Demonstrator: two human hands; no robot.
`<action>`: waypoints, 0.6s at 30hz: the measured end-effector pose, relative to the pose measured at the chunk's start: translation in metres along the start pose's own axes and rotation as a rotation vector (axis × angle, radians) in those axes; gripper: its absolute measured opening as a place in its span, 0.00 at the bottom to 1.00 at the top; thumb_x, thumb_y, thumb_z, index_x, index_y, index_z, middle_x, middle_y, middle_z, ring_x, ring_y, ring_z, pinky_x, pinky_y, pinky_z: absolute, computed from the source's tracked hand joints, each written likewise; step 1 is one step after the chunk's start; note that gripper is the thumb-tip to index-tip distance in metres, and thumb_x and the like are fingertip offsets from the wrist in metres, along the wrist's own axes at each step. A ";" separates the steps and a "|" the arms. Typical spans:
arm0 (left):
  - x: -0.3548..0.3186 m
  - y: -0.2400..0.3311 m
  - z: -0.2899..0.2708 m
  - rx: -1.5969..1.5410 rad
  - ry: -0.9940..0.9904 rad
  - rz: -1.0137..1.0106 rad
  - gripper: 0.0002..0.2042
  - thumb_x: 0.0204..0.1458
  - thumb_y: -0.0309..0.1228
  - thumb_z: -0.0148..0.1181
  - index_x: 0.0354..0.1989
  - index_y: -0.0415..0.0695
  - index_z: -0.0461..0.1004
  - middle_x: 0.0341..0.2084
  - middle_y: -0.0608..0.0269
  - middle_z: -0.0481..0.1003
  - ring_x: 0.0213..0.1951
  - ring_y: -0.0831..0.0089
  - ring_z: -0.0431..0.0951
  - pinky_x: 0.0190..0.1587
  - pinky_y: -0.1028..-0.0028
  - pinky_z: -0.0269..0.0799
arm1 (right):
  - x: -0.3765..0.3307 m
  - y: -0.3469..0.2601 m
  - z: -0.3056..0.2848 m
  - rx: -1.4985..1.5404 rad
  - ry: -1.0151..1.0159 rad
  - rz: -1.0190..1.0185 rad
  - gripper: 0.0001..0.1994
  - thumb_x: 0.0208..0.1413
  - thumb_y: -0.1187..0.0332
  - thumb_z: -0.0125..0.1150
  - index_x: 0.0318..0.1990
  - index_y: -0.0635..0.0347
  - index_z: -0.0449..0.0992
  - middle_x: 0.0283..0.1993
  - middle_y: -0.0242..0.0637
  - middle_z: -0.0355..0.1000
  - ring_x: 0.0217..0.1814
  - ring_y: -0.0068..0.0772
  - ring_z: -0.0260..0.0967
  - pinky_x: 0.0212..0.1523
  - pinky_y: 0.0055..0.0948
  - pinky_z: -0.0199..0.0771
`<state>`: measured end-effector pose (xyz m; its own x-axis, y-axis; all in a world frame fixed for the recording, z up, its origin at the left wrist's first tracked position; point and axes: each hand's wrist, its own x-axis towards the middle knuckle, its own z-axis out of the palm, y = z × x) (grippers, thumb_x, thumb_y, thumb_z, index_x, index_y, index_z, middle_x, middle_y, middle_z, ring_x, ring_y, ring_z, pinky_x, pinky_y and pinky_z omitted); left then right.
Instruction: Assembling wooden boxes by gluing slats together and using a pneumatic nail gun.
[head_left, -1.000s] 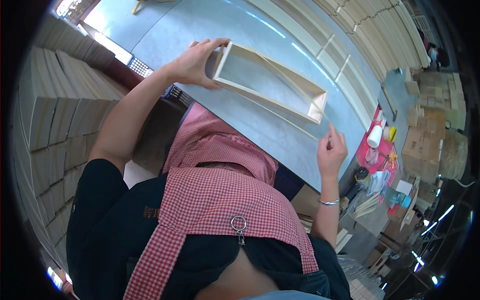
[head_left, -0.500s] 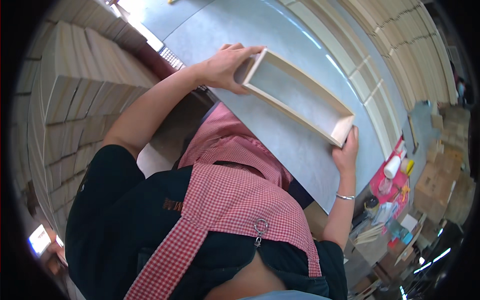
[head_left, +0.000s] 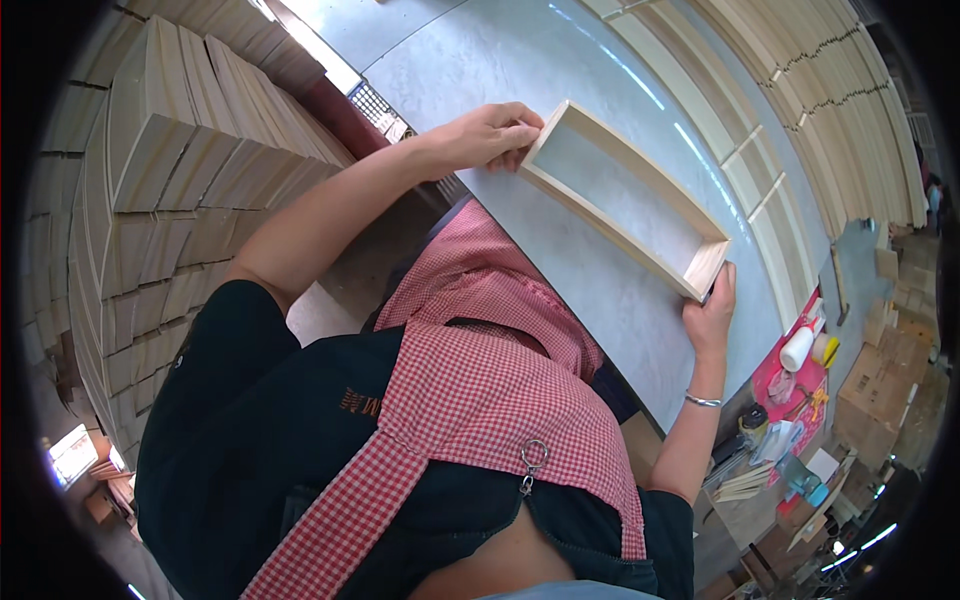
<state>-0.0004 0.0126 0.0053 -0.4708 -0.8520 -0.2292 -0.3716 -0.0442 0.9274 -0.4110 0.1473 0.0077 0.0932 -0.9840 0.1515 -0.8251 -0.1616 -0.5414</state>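
A long rectangular frame of pale wood (head_left: 613, 229) is held at a slant over the grey tabletop (head_left: 450, 70), whose colour shows through its opening. My left hand (head_left: 490, 136) is closed at the frame's upper left end, thumb and curled fingers against the short end piece. Some of those fingertips are hidden. At the lower right end, my right hand (head_left: 711, 311) grips the corner from below, its fingers partly out of sight behind the wood.
Long pale wooden strips (head_left: 740, 150) lie along the table's far side, with stacked slats (head_left: 815, 90) beyond. On my left rise tall stacks of boards (head_left: 190, 150). To the right are a white bottle (head_left: 798, 348), yellow tape (head_left: 826, 350) and cardboard boxes (head_left: 880, 385).
My left hand has drawn its fingers in from a wide grasp across the frame's end to a tighter curl there. The right hand keeps its corner. The whole view has shifted a little.
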 end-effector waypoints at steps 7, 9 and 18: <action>0.001 0.017 -0.003 -0.240 -0.015 -0.201 0.03 0.60 0.23 0.60 0.38 0.37 0.77 0.22 0.67 0.72 0.23 0.85 0.69 0.25 0.87 0.65 | 0.001 0.000 0.001 0.016 0.024 0.008 0.25 0.43 0.85 0.52 0.54 0.68 0.68 0.47 0.45 0.67 0.45 0.49 0.67 0.50 0.36 0.69; 0.005 0.012 -0.009 -0.218 -0.056 -0.205 0.02 0.59 0.22 0.59 0.36 0.37 0.77 0.21 0.67 0.72 0.23 0.85 0.70 0.25 0.86 0.65 | 0.003 0.001 0.004 0.011 0.042 0.018 0.25 0.43 0.85 0.52 0.54 0.68 0.67 0.47 0.45 0.67 0.44 0.49 0.67 0.50 0.36 0.70; 0.025 0.030 0.005 0.689 -0.049 0.087 0.13 0.51 0.18 0.58 0.46 0.33 0.74 0.35 0.56 0.81 0.31 0.58 0.79 0.38 0.66 0.77 | -0.009 0.002 0.018 0.352 0.314 0.125 0.31 0.45 0.90 0.60 0.60 0.65 0.69 0.53 0.37 0.66 0.47 0.35 0.69 0.50 0.28 0.74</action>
<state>-0.0269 -0.0073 0.0257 -0.5515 -0.8120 -0.1911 -0.7465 0.3781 0.5476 -0.4036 0.1548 -0.0102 -0.2118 -0.9363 0.2801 -0.5759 -0.1120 -0.8098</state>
